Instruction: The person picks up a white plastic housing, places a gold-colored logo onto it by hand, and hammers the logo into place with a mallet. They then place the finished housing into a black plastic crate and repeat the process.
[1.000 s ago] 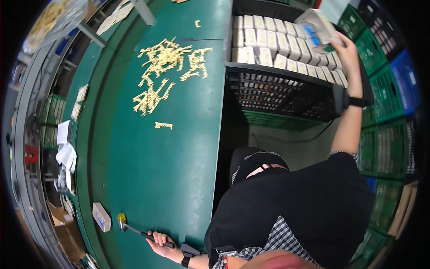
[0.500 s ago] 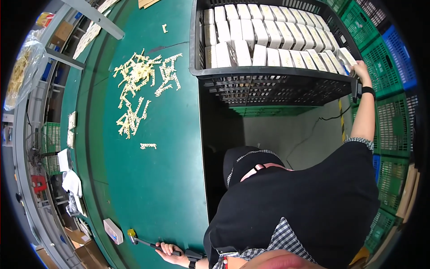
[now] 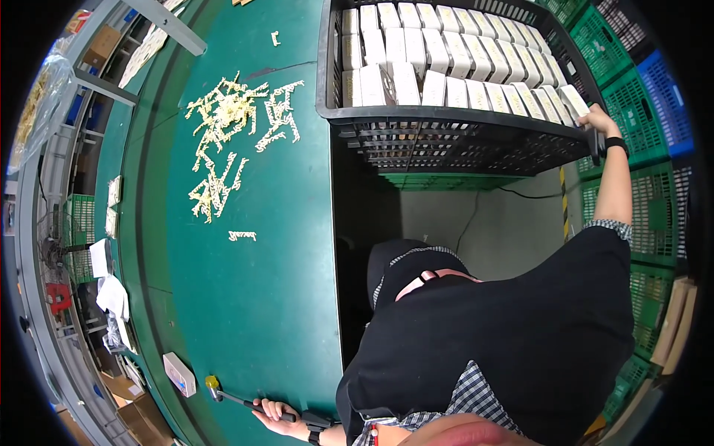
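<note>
My left hand [image 3: 277, 417] is closed around the dark handle of a small hammer [image 3: 236, 399], whose yellow-tipped head [image 3: 213, 387] rests at the near left of the green table. A white block-like piece [image 3: 178, 374] with a pinkish edge lies just beyond the hammer head. Far to the right, my right hand [image 3: 597, 119] reaches to the corner of a black plastic crate [image 3: 461, 117]. Its fingers grip the near end of a white box [image 3: 573, 101], last in the front row. Rows of similar white boxes [image 3: 455, 53] stand packed in the crate.
Cream cut-out lettering pieces [image 3: 230, 111] lie heaped on the green table [image 3: 275, 297], with single ones apart. A grey metal frame [image 3: 167, 26] and shelving border the left. Green crates [image 3: 643, 111] and a blue one [image 3: 664, 93] are stacked at the right.
My right hand has moved slightly right and down at the crate's corner. The white box at its fingers now sits more in line with the row. My left hand keeps the hammer.
</note>
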Available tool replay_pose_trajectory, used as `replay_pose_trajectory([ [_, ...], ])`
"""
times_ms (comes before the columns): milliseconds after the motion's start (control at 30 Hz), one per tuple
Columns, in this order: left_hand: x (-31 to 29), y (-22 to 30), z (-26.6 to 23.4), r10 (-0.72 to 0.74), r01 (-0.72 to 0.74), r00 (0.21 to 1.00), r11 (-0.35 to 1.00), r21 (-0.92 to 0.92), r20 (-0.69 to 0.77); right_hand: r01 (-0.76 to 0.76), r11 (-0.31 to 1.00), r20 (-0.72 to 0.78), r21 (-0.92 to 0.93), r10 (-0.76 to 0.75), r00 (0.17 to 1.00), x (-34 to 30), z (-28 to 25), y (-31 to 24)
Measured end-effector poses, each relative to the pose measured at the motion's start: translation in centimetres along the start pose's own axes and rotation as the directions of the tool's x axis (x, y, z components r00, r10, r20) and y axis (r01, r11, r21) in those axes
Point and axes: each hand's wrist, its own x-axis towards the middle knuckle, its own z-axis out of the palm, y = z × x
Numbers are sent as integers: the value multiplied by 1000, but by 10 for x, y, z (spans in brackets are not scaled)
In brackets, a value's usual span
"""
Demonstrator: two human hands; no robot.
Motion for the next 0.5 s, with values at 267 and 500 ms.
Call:
replay_pose_trajectory([
  [267, 2, 1, 0, 10, -8, 999, 999, 49, -37, 106, 989, 44, -107, -102, 994, 2, -24, 0],
  [500, 12, 17, -32, -19, 19, 1000, 1000, -10, 10, 20, 964, -77, 264, 1, 997, -63, -38, -48],
])
